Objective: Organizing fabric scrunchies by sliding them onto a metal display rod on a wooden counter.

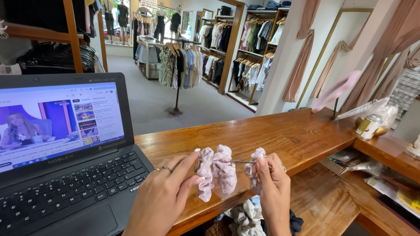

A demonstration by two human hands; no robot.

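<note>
Both of my hands hold a thin metal rod (241,162) strung with three pale pink floral scrunchies over the wooden counter (280,135). My left hand (168,192) pinches the left scrunchie (204,175) at the rod's left end. A second scrunchie (224,168) hangs in the middle. My right hand (272,192) grips the right scrunchie (255,168) and the rod's right end. Rings are on fingers of both hands.
An open black laptop (65,166) with a lit screen sits on the counter at left. A pink headband stand (336,91) and a wrapped jar (372,124) stand at far right. Fabric pieces (245,218) lie on a lower shelf. Clothing racks (179,65) fill the shop beyond.
</note>
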